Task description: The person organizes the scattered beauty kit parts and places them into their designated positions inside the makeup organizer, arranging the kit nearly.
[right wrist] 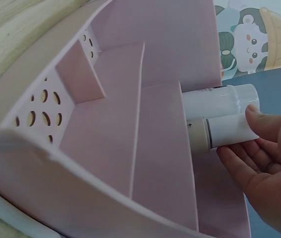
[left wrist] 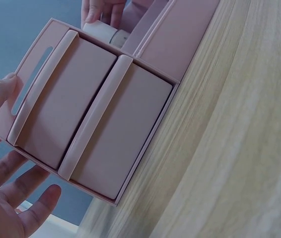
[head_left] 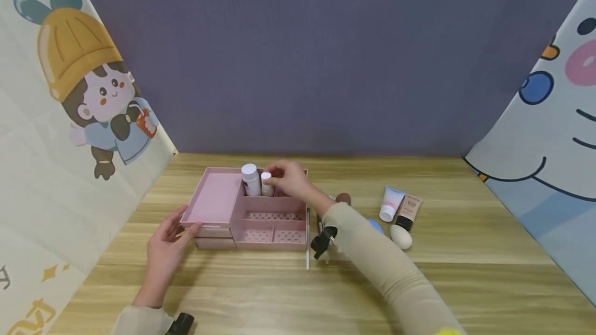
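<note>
A pink desk organizer (head_left: 219, 198) stands mid-table, with a flat tray on its left, perforated compartments in front and two drawers (left wrist: 105, 129) at its left end. Two white bottles stand in its back compartment, a taller one (head_left: 250, 179) and a small one (head_left: 266, 183). My right hand (head_left: 276, 176) pinches the small bottle (right wrist: 230, 130) at its cap, thumb on top and fingers underneath. The taller bottle (right wrist: 220, 99) sits right beside it. My left hand (head_left: 183, 226) rests with relaxed fingers (left wrist: 4, 94) against the organizer's front left corner by the drawers.
Right of the organizer lie a white-pink tube (head_left: 390, 203), a beige tube (head_left: 410, 211), a cream egg-shaped sponge (head_left: 401, 237), a blue item (head_left: 375, 225) and a brush head (head_left: 343, 198). Cartoon cloths hang on both sides, with a purple backdrop behind.
</note>
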{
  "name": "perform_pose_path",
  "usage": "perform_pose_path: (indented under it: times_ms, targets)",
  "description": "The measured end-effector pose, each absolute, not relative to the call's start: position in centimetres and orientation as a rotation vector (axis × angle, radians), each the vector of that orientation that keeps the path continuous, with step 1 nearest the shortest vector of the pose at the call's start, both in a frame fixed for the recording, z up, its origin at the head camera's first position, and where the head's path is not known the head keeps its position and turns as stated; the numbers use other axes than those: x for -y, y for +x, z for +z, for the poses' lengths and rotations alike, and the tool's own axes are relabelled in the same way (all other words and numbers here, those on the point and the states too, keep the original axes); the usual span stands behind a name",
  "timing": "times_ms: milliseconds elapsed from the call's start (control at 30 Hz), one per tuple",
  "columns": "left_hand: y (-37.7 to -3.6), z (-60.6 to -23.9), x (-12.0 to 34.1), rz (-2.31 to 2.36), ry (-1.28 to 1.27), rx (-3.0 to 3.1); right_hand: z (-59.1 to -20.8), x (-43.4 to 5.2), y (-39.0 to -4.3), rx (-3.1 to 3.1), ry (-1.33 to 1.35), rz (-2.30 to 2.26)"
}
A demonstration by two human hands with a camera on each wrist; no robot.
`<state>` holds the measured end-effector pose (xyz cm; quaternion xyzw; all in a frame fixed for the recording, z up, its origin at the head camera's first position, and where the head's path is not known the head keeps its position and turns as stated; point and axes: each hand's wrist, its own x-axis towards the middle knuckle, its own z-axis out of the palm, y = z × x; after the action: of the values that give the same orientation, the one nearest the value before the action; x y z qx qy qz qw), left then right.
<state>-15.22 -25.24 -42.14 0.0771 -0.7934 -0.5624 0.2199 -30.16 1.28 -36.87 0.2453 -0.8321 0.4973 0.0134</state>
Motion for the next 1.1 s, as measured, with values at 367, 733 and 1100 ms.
perform_pose_path:
  times_ms: [367, 733, 1100]
  targets:
    - [-14.7, -42.5, 25.4, -1.52, 0.234, 2.23, -37.7, -1.3, -29.7, 2.666, 0.764, 1.463]
    - [-15.4, -42.4, 25.2, -1.556, 0.224, 2.187, -37.0, -2.2, -30.3, 2.625, 0.785, 1.453]
    - [-15.3, -42.2, 25.1, -1.541, 0.226, 2.192, -35.0, -5.5, -29.7, 2.438, 0.789, 1.585]
